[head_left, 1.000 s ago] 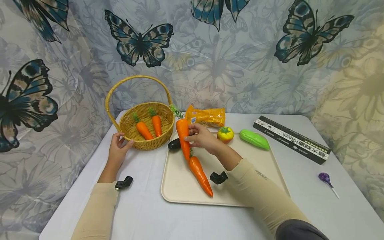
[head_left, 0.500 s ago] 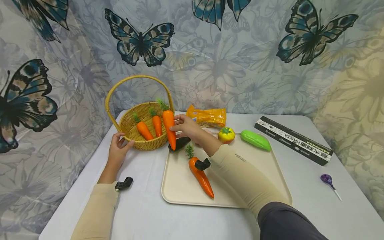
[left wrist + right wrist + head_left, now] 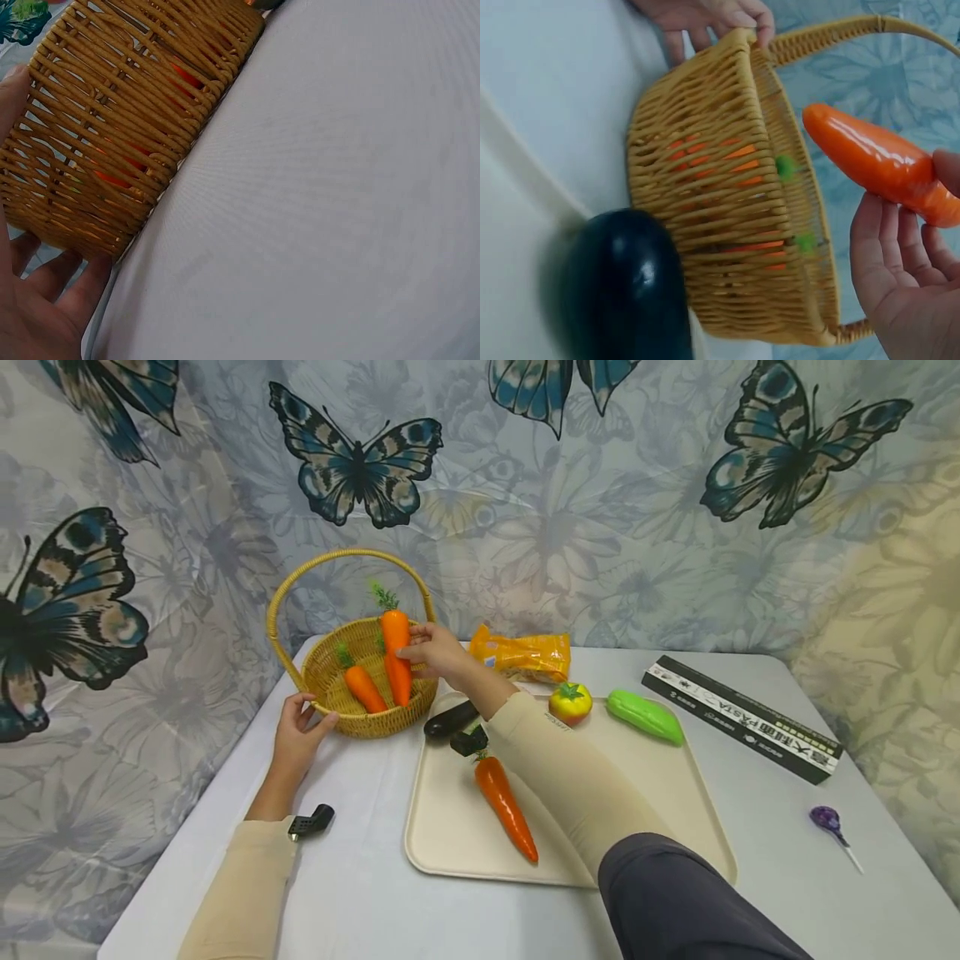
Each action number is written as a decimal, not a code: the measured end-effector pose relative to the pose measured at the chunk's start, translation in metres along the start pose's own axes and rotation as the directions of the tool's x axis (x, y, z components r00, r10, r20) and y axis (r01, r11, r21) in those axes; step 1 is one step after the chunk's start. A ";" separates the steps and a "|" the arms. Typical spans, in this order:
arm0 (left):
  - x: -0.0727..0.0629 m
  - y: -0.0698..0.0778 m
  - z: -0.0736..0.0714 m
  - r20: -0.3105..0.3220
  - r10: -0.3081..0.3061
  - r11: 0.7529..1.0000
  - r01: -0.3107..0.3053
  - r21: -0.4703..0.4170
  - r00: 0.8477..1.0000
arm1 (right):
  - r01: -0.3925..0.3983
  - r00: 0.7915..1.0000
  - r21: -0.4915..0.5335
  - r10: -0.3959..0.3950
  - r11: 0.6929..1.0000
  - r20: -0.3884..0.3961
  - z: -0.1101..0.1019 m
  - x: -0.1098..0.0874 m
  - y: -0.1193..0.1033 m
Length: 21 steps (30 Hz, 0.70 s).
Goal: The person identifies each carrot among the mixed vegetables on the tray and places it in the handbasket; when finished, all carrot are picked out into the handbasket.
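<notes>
With its thumb at the rim and fingers against the side, my left hand [image 3: 295,737] grips the wicker basket [image 3: 378,724]. My right hand [image 3: 444,656] pinches an orange carrot [image 3: 395,631] with a green top over the basket's right part, thumb on one side and fingers on the other. In the right wrist view the held carrot [image 3: 877,157] is above the rim, its tip toward the basket. Inside the basket lie a carrot [image 3: 364,688] and a second one partly hidden behind the held carrot. The left wrist view shows the woven wall [image 3: 112,112] and left fingers [image 3: 86,289].
A cream tray [image 3: 442,835] bears another carrot [image 3: 506,810], an eggplant [image 3: 450,720], a yellow-red tomato-like piece [image 3: 570,703] and a green cucumber-like vegetable [image 3: 643,716]. Behind it lies an orange-yellow packet [image 3: 528,656]. A long black pasta box [image 3: 742,718] and purple lollipop [image 3: 827,819] are right.
My right hand has carried the carrot left and up, from above the tray's left edge to over the basket. The left hand stays on the basket's rim.
</notes>
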<state>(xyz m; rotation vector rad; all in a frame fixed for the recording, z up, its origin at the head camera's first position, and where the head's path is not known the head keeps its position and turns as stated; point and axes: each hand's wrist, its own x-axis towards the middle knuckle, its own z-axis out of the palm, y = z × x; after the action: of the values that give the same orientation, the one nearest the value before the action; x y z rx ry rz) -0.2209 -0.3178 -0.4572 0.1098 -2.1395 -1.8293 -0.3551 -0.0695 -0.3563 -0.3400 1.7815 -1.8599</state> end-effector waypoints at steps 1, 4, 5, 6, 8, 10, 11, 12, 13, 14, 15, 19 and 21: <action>-0.002 0.003 0.001 0.005 0.003 1.000 -0.003 0.002 1.000 | 0.002 1.000 -0.014 -0.002 1.000 -0.002 0.001 0.004 0.000; -0.005 0.008 0.004 0.011 0.018 1.000 -0.018 0.013 1.000 | 0.013 1.000 -0.046 -0.013 0.999 -0.006 0.004 0.015 0.004; -0.005 0.008 0.005 0.013 0.022 1.000 -0.023 0.017 1.000 | 0.020 1.000 -0.059 -0.020 0.998 -0.013 0.005 0.018 0.006; -0.004 0.008 0.005 0.015 0.027 1.000 -0.027 0.016 1.000 | 0.025 0.999 -0.069 -0.026 0.997 -0.023 0.006 0.021 0.007; -0.004 0.008 0.004 0.019 0.026 0.999 -0.026 0.021 0.999 | 0.030 0.998 -0.083 -0.034 0.996 -0.045 0.009 0.026 0.012; -0.001 0.004 0.004 0.019 0.019 1.000 -0.019 0.019 1.000 | 0.026 0.997 -0.100 -0.032 0.995 -0.064 0.013 0.029 0.016; 0.000 0.001 0.003 0.019 0.016 1.000 -0.016 0.014 1.000 | 0.024 0.997 -0.118 -0.033 0.993 -0.071 0.014 0.030 0.019; 0.002 -0.003 0.003 0.017 0.013 1.000 -0.013 0.014 1.000 | 0.023 0.997 -0.135 -0.033 0.991 -0.074 0.016 0.030 0.021; 0.003 -0.007 0.002 0.014 0.011 1.000 -0.011 0.012 1.000 | 0.023 0.997 -0.153 -0.035 0.988 -0.074 0.017 0.031 0.023; 0.004 -0.010 0.002 0.011 0.011 1.000 -0.011 0.013 1.000 | 0.025 0.997 -0.171 -0.038 0.985 -0.074 0.019 0.031 0.025; 0.005 -0.014 0.001 0.007 0.012 1.000 -0.012 0.014 1.000 | 0.028 0.997 -0.193 -0.043 0.981 -0.071 0.020 0.031 0.027; 0.007 -0.021 0.000 -0.008 0.037 0.999 -0.037 0.030 0.999 | 0.048 0.996 -0.268 -0.068 0.962 -0.064 0.024 0.032 0.030; 0.008 -0.022 0.000 -0.009 0.056 0.998 -0.055 0.030 0.998 | 0.049 0.995 -0.318 -0.073 0.947 -0.065 0.025 0.033 0.030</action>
<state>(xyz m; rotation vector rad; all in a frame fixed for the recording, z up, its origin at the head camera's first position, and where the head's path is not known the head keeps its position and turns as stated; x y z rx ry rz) -0.2312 -0.3240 -0.4776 0.0655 -2.1420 -1.7626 -0.3631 -0.1076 -0.3897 -0.4522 2.1488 -1.6426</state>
